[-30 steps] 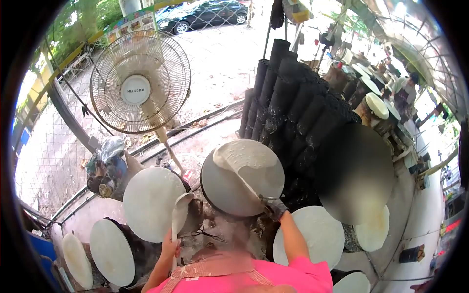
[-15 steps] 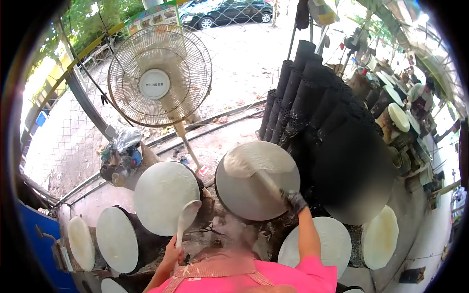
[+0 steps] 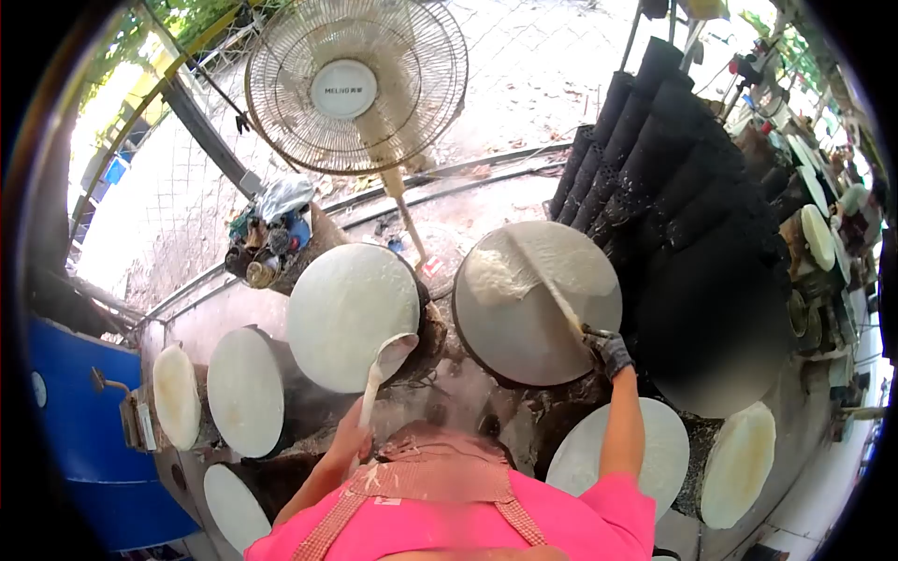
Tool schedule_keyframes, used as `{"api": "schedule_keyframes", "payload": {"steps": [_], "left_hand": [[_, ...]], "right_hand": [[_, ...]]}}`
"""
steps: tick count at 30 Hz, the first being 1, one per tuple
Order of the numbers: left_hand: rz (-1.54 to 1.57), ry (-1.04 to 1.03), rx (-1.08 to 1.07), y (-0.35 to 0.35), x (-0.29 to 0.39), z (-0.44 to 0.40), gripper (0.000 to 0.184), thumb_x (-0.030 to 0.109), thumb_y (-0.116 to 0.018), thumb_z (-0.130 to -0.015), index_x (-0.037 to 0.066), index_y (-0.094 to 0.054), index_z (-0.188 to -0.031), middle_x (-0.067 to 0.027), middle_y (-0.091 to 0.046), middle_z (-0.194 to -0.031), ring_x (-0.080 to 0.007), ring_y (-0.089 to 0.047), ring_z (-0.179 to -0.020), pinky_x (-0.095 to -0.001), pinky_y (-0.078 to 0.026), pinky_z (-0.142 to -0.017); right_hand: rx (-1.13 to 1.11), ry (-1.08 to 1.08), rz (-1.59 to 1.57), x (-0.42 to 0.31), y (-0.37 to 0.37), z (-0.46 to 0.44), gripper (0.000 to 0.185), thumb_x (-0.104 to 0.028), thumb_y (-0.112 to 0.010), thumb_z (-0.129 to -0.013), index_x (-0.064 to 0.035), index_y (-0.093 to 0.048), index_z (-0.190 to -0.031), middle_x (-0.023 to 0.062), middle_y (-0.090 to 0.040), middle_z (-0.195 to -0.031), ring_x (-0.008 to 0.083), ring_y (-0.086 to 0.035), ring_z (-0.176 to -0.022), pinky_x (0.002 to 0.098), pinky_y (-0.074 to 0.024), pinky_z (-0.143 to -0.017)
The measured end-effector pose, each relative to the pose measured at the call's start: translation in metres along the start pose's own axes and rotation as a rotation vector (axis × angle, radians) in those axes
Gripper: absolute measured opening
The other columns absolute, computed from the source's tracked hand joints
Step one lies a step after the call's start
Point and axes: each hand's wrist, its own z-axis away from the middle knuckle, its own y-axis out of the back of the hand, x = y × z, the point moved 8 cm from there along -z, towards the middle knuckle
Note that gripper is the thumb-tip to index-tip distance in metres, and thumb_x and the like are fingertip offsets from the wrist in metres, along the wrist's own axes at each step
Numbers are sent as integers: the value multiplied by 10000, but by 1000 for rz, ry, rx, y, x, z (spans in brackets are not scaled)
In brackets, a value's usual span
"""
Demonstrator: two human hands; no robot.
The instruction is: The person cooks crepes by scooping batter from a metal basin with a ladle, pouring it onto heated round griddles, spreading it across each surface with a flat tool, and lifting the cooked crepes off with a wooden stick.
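My right hand [image 3: 613, 353], in a dark glove, is closed on the handle of a flat spreader [image 3: 547, 280]. The spreader's long blade lies across a round griddle [image 3: 524, 346], with pale batter [image 3: 496, 271] spread over the griddle's far part. My left hand [image 3: 352, 435] grips the handle of a ladle [image 3: 395, 351], whose bowl is over the near right edge of another round griddle covered by a white sheet of batter [image 3: 351, 313].
More round griddles with white sheets stand at left [image 3: 245, 393] and right [image 3: 739, 465]. A standing fan [image 3: 344, 89] is beyond them. Black cylinders [image 3: 645, 159] are stacked at the right, a blue barrel [image 3: 89, 430] at the far left. A person [image 3: 856, 206] is at the far right.
My right hand has swung the spreader across the griddle, and the batter on its far side has spread. My left hand still holds the ladle. The view has tilted down and shifted left.
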Motion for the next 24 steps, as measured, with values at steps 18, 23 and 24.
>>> {"api": "schedule_keyframes", "payload": {"steps": [18, 23, 24], "left_hand": [[164, 52, 46, 23, -46, 22, 679, -43, -396, -743, 229, -144, -1312, -12, -329, -520, -95, -318, -366, -243, -256, -329], [225, 76, 75, 17, -40, 35, 672, -46, -396, -741, 229, -168, -1310, -14, -334, -523, -93, -303, -358, -245, -247, -331], [222, 69, 74, 17, -38, 39, 672, -47, -394, -739, 229, -171, -1309, -13, -334, -523, -90, -303, -359, -240, -247, -330]], "right_hand": [[-337, -141, 402, 6, -19, 18, 228, -160, -531, -774, -74, -593, -975, 14, -538, -639, 100, -466, -549, 228, -369, -488], [-243, -49, 268, -30, -14, 38, 237, -159, -517, -776, -73, -592, -983, 34, -523, -615, 108, -455, -563, 225, -362, -512], [-230, -40, 283, -43, -26, 26, 239, -159, -514, -776, -73, -592, -985, 38, -520, -611, 109, -453, -566, 225, -360, -516]]}}
